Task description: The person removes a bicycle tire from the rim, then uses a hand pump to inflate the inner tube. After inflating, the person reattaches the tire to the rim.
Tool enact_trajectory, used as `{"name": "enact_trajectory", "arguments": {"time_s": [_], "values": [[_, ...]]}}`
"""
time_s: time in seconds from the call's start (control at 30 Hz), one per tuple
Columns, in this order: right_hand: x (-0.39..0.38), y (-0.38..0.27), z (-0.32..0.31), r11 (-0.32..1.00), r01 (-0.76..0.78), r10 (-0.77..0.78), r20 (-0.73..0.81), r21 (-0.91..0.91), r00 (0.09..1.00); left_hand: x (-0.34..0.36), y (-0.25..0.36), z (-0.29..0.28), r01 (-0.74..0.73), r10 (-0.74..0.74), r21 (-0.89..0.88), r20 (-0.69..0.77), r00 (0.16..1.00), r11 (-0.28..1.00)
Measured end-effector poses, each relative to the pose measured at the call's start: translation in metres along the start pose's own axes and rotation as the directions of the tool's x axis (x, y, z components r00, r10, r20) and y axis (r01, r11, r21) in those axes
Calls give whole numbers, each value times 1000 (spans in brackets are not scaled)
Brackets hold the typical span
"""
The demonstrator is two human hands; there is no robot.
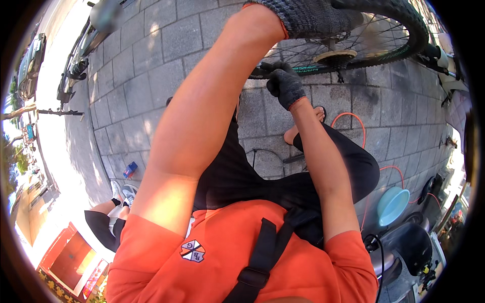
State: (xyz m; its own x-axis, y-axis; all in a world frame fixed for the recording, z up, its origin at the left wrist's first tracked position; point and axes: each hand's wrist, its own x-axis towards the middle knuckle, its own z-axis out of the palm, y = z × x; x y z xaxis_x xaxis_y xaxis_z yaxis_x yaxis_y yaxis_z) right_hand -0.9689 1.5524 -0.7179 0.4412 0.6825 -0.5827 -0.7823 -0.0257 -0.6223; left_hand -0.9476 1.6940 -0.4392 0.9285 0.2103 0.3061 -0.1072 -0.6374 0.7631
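Note:
A bicycle wheel (pixel 411 30) with a black knobby tyre lies tilted in front of me, its spokes and rear sprocket cluster (pixel 336 58) showing. My left hand (pixel 316 19), in a grey-black knit work glove with an orange cuff, reaches over the wheel at the upper edge. Its fingers are mostly hidden. My right hand (pixel 286 85), in a dark glove, is at the near edge of the tyre. Its fingers are curled, with one pointing along the rim; whatever they grip is too small and dark to make out.
An orange hose (pixel 362 131) snakes over the grey paving at right towards a light blue basin (pixel 393 206). A thin black cable or tube (pixel 268 150) lies between my legs. A small blue-red box (pixel 130 169) sits at left near another person's shoes (pixel 126 193). A scooter (pixel 404 247) stands lower right.

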Motion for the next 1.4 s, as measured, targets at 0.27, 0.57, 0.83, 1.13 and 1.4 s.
{"name": "enact_trajectory", "arguments": {"time_s": [0.27, 0.57, 0.83, 1.13, 1.4], "values": [[8, -3, 8, 956, -44, 25, -69, -292, 997, 1, -3, 3, -18, 21, 140, -16, 1000, 990], [11, 4, 5, 910, 120, -114, 38, -397, 993, 2, -6, 4, -51, 55, 73, -47, 997, 996], [12, 11, 2, 895, 214, -222, 24, -391, 975, 2, 5, -1, 2, 1, 115, -21, 1000, 993], [-25, -39, -29, 612, 126, -26, 140, -781, 990, -2, -15, -4, -26, 30, 121, -30, 999, 992], [-138, -190, -152, -133, -136, -225, -104, -982, 969, -12, -33, 0, -23, 43, 169, -118, 992, 985]]}}
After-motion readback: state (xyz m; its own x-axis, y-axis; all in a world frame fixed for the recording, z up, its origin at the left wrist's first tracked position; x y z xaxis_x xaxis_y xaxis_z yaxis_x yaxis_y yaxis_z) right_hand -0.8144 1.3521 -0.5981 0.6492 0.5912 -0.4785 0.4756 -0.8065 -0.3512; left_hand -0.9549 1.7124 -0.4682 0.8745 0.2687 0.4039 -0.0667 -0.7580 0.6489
